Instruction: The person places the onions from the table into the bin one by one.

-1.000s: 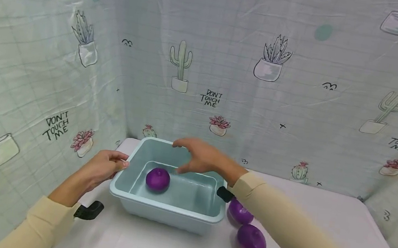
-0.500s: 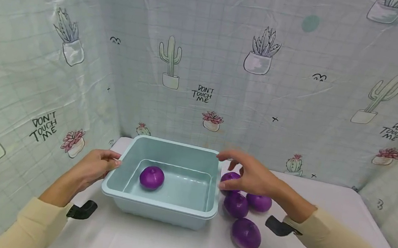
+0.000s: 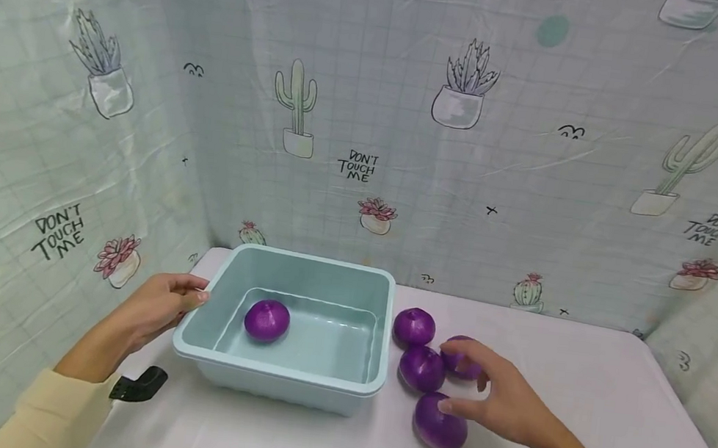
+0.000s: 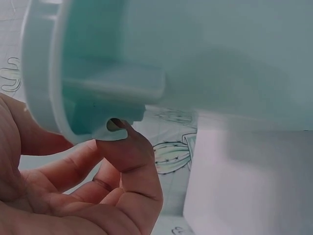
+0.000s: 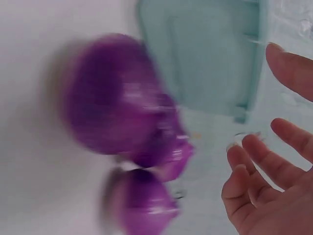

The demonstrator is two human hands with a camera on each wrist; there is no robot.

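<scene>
Purple onions [image 3: 424, 368] lie clustered on the white bench [image 3: 579, 397] just right of the pale blue tub [image 3: 278, 377], one more inside it. Right hand [image 3: 501, 403] hovers over them, fingers spread and empty. Left hand [image 3: 157, 304] grips the tub's left rim.

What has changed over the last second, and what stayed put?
The right hand drew back out of the basin, crossed its right rim and came down over the purple onions on the table, fingers spread, holding nothing. The left hand stays gripping the basin's left rim, and one onion in the basin has not moved.
</scene>
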